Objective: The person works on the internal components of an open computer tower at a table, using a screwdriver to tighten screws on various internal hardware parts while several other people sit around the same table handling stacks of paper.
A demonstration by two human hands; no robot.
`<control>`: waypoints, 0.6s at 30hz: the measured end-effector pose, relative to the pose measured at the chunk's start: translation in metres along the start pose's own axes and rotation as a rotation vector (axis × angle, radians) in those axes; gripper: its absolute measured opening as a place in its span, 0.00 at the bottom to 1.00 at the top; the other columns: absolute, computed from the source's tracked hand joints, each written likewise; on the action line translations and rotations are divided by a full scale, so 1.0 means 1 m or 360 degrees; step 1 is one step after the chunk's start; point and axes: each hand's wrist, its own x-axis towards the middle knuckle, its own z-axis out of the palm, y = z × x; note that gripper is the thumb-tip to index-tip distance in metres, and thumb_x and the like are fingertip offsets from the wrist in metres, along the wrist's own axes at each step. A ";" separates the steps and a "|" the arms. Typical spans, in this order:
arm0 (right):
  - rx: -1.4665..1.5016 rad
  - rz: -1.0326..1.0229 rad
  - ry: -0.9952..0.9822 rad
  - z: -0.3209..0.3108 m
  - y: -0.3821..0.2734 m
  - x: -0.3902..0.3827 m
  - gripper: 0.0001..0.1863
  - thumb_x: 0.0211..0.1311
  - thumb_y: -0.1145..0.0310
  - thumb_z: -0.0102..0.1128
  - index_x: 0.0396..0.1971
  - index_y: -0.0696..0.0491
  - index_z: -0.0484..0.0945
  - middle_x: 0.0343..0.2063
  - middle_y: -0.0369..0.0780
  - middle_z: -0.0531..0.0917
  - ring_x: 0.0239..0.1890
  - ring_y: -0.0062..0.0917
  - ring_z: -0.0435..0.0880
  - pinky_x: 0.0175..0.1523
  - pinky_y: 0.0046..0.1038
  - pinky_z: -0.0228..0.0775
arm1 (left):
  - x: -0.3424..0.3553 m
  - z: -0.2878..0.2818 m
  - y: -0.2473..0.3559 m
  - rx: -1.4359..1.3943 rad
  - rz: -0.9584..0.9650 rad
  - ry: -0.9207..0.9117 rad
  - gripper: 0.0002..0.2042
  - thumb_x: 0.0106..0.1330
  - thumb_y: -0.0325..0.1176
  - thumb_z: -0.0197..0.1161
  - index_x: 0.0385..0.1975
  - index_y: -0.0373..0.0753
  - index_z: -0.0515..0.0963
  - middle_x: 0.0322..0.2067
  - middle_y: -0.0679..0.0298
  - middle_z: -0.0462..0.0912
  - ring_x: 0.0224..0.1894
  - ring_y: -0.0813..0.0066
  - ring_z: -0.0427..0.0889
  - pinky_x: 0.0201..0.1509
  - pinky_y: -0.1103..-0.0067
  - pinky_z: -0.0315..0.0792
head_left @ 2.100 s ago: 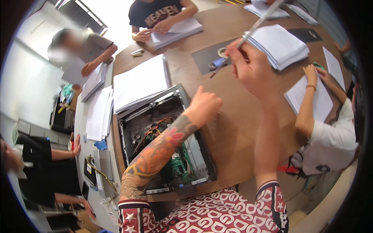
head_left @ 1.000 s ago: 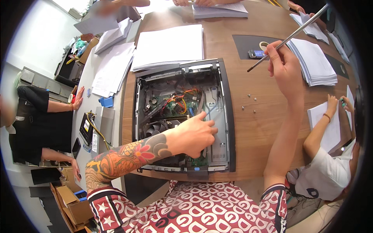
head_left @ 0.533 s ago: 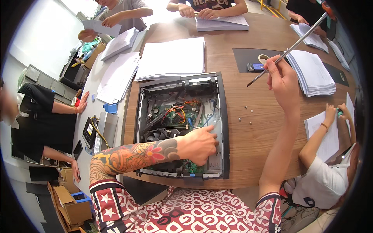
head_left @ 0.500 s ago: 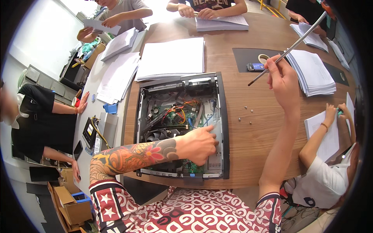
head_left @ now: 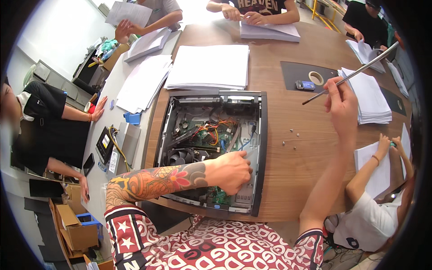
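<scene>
While the left grip [head_left: 230, 172] sits over the right-hand part of the open computer case [head_left: 263, 135], its fingers are curled down; undersides hidden, so can't tell whether it holds anything. Right grip [head_left: 343, 105] is closed around the shaft of a long screwdriver [head_left: 360, 69], off to the right of the case, dark tip angled down toward the case but apart from it. Case lies flat, open side up, on the brown wooden surface [head_left: 310, 180]. Inside the case: black fan [head_left: 179, 157] near its left wall, red-orange-yellow wires [head_left: 219, 127] around the middle, blue cable [head_left: 245, 145] near its right wall. Four small screws [head_left: 283, 143] lie loose right of the case. Big paper stack [head_left: 209, 65] is just behind the case's far edge. Past the case's far right corner: dark panel [head_left: 290, 72] carrying a tape roll [head_left: 316, 73] and a small blue-black box [head_left: 306, 85]. Left of the case, on a pale surface [head_left: 101, 189]: silver metal unit [head_left: 128, 146], black phone [head_left: 88, 164], co-worker's hand [head_left: 99, 109] resting flat.
</scene>
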 end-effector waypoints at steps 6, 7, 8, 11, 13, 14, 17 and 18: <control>0.0184 0.0023 -0.0048 0.019 0.015 0.003 0.12 0.73 0.63 0.52 0.34 0.57 0.77 0.20 0.32 0.73 0.19 0.11 0.69 0.23 0.16 0.59 | -0.059 -0.068 0.013 -0.0084 -0.0308 0.0406 0.06 0.49 0.32 0.63 0.25 0.39 0.77 0.29 0.63 0.77 0.42 0.64 0.78 0.59 0.65 0.67; 0.0103 0.0033 -0.0065 0.006 0.011 0.006 0.13 0.73 0.63 0.53 0.34 0.57 0.78 0.20 0.32 0.73 0.20 0.12 0.68 0.25 0.17 0.59 | -0.073 -0.081 0.011 -0.0125 -0.0371 0.0620 0.07 0.49 0.29 0.64 0.28 0.38 0.78 0.30 0.60 0.79 0.44 0.61 0.79 0.58 0.64 0.69; 0.0064 0.0047 -0.0119 0.005 0.016 0.009 0.13 0.73 0.62 0.53 0.35 0.57 0.78 0.20 0.32 0.73 0.20 0.12 0.68 0.26 0.17 0.60 | -0.095 -0.079 0.013 -0.0121 -0.0509 0.0807 0.10 0.49 0.26 0.66 0.33 0.36 0.80 0.35 0.58 0.81 0.47 0.58 0.80 0.58 0.62 0.69; -0.0119 -0.0008 -0.0105 -0.007 0.028 0.013 0.14 0.73 0.62 0.53 0.38 0.58 0.79 0.21 0.32 0.72 0.22 0.13 0.68 0.28 0.17 0.61 | -0.148 -0.057 0.019 -0.0195 -0.0823 0.1016 0.14 0.48 0.22 0.63 0.37 0.36 0.82 0.41 0.56 0.83 0.52 0.54 0.79 0.61 0.59 0.67; -0.0101 -0.0029 -0.0150 -0.013 0.034 0.015 0.13 0.73 0.63 0.52 0.39 0.59 0.79 0.21 0.33 0.71 0.22 0.14 0.69 0.28 0.18 0.61 | -0.171 -0.039 0.034 -0.0257 -0.0938 0.1045 0.15 0.48 0.21 0.62 0.38 0.36 0.82 0.42 0.56 0.83 0.53 0.53 0.79 0.61 0.58 0.66; -0.0087 -0.0051 -0.0172 -0.012 0.034 0.013 0.13 0.74 0.64 0.51 0.40 0.59 0.79 0.21 0.33 0.70 0.23 0.14 0.69 0.29 0.18 0.62 | -0.182 -0.026 0.042 -0.0350 -0.1055 0.1116 0.15 0.47 0.21 0.61 0.37 0.36 0.82 0.43 0.55 0.83 0.53 0.52 0.79 0.62 0.57 0.66; -0.0046 -0.0015 -0.0197 -0.004 0.020 0.002 0.13 0.74 0.65 0.50 0.42 0.60 0.79 0.22 0.33 0.68 0.26 0.15 0.69 0.31 0.18 0.61 | -0.204 0.012 0.063 -0.0521 -0.1296 0.1394 0.13 0.45 0.21 0.63 0.33 0.36 0.83 0.42 0.57 0.83 0.52 0.53 0.80 0.60 0.58 0.68; -0.0027 0.0032 -0.0166 -0.002 0.014 0.000 0.14 0.75 0.64 0.50 0.42 0.60 0.78 0.23 0.33 0.68 0.27 0.15 0.69 0.33 0.18 0.61 | -0.206 0.025 0.069 -0.0569 -0.1346 0.1484 0.13 0.44 0.21 0.63 0.33 0.36 0.83 0.41 0.57 0.84 0.52 0.52 0.80 0.59 0.58 0.68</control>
